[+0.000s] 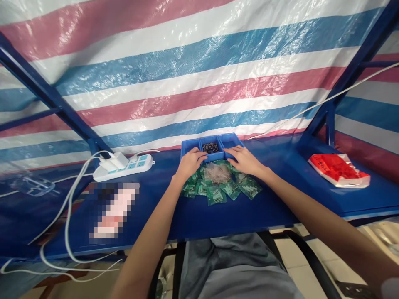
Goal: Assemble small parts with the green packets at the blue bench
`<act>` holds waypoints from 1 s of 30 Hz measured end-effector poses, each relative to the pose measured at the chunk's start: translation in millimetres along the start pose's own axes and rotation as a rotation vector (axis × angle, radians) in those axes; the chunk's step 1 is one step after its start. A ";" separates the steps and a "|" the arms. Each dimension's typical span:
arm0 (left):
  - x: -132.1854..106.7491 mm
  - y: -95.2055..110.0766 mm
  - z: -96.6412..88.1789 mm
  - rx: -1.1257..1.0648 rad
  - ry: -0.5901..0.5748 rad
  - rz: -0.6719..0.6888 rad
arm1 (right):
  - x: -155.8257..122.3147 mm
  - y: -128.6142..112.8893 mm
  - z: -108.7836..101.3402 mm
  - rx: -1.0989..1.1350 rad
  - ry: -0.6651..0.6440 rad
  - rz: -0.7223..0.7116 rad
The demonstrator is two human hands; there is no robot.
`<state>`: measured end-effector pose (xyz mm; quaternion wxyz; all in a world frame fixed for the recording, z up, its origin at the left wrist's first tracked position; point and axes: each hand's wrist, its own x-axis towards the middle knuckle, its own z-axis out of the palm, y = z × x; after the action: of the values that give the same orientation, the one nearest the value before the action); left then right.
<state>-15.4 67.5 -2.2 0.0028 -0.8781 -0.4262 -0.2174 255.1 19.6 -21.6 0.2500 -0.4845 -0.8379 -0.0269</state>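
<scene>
A tarp [199,62] striped red, white and blue closes off the back and both sides. Blue frame struts slant down in front of it, one on the left [46,93] and one on the right [352,70]. Below it lies a blue table [218,216], whose front edge runs just above the person's lap. The broadest bare stretch is in the middle, between that edge and the green packets [218,193].

A blue tray [199,140] with three compartments sits at the back centre, close to the tarp. Its middle compartment holds small dark parts [210,147].

The left hand [190,162] lies against the tray's front wall with its fingers curled. Whether they actually grip the wall cannot be told. The right hand [245,160] rests at the front of the right compartment, fingers stretched out and loose, holding nothing.

The packets are heaped just in front of the tray, between and under the wrists, and a clear bag [220,173] lies on top of them.

To the left, well apart from the hands, a white power strip [137,164] carries chargers [114,161]. Its cables [70,203] trail over the table's left edge. A blurred pink object [114,211] lies near the front left. A red bag [338,169] sits far to the right, near the right-hand strut.
</scene>
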 end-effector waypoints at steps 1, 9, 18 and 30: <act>-1.4 -1.2 2.2 0.014 0.002 0.015 | -1.9 0.3 -0.5 0.010 -0.003 0.008; -0.2 -1.5 2.8 0.093 0.016 0.031 | -0.8 -0.1 0.2 0.072 0.001 0.008; -6.0 2.0 8.6 0.137 0.095 0.030 | -3.0 2.1 -9.0 0.021 -0.007 -0.047; -10.2 7.8 5.8 0.149 0.064 -0.034 | -3.0 1.3 -13.3 -0.028 0.020 0.050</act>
<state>-12.9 56.0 -10.0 0.0783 -0.8606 -0.4559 -0.2131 262.6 14.1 -11.5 0.2520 -0.5083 -0.8226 -0.0374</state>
